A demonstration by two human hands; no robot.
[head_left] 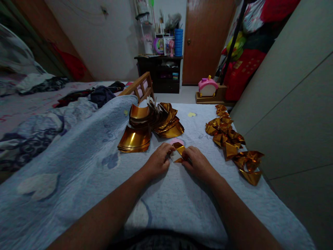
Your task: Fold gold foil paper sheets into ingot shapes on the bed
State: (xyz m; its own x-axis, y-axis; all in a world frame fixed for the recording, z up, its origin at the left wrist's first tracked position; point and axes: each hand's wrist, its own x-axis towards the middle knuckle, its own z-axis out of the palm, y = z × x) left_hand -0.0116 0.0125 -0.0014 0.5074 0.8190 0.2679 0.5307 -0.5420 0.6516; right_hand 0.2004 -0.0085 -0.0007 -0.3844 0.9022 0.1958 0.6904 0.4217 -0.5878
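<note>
A small sheet of gold foil paper (179, 148), partly folded with its white back showing, lies between my hands just above the blue bedspread. My left hand (160, 158) grips its left edge, fingers bent and closed. On the right edge, my right hand (197, 161) pinches the same paper between thumb and fingers. Beyond my hands rests a fanned stack of gold foil sheets (135, 137), curling upward at the back. To the right, several folded gold foil pieces (226, 133) form a loose row along the bed's edge.
The blue quilted bedspread (104, 194) covers the surface under my arms. A wooden rail (140, 86) stands at its far left corner. Dark clothes (102, 95) lie on the left. A pale cabinet (293, 114) borders the right side. A pink toy (208, 86) sits beyond the far edge.
</note>
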